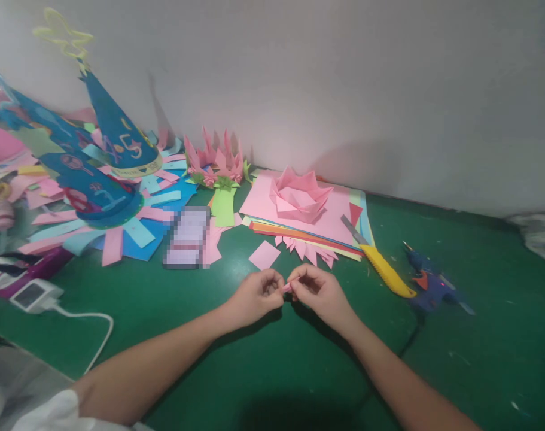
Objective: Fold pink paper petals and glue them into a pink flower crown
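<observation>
My left hand [258, 294] and my right hand [319, 292] meet over the green table [263, 365], fingers pinched together. Between them is a small folded piece of pink paper [286, 288], gripped by both. Just beyond the hands lies a loose pink paper square [264, 255]. Behind that, a folded pink paper lotus [299, 196] rests on a stack of coloured paper sheets [330, 224], with a strip of pink paper petals [308, 249] at the stack's front edge.
A yellow-handled utility knife [380, 263] and a blue glue gun [429, 280] lie to the right. A phone [188, 236], blue paper cones [115, 131], a pink paper crown [216, 160] and paper strips fill the left. A white charger with cable [36, 294] sits at near left.
</observation>
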{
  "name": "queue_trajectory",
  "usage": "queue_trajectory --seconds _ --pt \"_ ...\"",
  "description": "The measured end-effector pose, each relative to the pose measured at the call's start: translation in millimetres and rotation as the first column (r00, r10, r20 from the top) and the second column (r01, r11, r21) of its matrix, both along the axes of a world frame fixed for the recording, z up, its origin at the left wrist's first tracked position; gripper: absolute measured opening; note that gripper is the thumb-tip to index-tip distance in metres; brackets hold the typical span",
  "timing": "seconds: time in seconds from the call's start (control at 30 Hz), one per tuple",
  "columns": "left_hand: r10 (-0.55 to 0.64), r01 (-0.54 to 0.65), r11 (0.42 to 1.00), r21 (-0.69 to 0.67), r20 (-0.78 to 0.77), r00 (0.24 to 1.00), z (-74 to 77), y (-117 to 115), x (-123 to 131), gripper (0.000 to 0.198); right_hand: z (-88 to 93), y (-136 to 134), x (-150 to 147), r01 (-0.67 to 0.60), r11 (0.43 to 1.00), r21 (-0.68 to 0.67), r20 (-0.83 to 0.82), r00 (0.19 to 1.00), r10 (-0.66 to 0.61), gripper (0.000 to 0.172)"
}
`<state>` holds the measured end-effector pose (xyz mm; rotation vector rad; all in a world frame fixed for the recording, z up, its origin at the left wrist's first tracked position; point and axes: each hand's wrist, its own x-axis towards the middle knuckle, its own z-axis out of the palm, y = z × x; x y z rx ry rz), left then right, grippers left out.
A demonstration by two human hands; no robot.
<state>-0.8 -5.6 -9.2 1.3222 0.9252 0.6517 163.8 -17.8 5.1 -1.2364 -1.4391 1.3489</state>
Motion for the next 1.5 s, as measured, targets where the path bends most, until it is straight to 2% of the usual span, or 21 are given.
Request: queue_trajectory --seconds 0.23,0.43,0.7,1.03,1.5 --pt "0.011 -0.010 1.000 0.025 -0.020 1.000 2.3 -0.6 0.6 0.008 -1.5 0.7 0.8 0.016 1.000 0.021 0.057 0.998 -0.017 0.010" --pt "0.009 -0.007 0.999 0.039 -0.053 0.999 4.2 -0.4 -0.1 0.025 -4.2 1.5 0.0 0.022 0.998 0.058 0.085 0.996 -0.026 0.012" --pt "0.037 -0.038 0.999 -0.011 -0.030 0.999 7.4 -0.9 -0.5 0.030 0.4 2.1 1.1 0.004 0.999 0.032 0.089 0.996 -0.007 0.010" --pt "0.072 -0.072 0.997 0.007 -0.068 0.995 6.2 -1.1 1.6 0.031 -0.7 2.2 -2.0 0.017 1.000 0.020 0.077 0.997 -0.019 0.010" --pt "0.117 -0.116 0.992 0.044 -0.020 0.993 8.0 -1.6 2.3 0.029 1.9 1.9 -0.9 0.003 1.000 -0.010 0.042 0.999 -0.002 0.016"
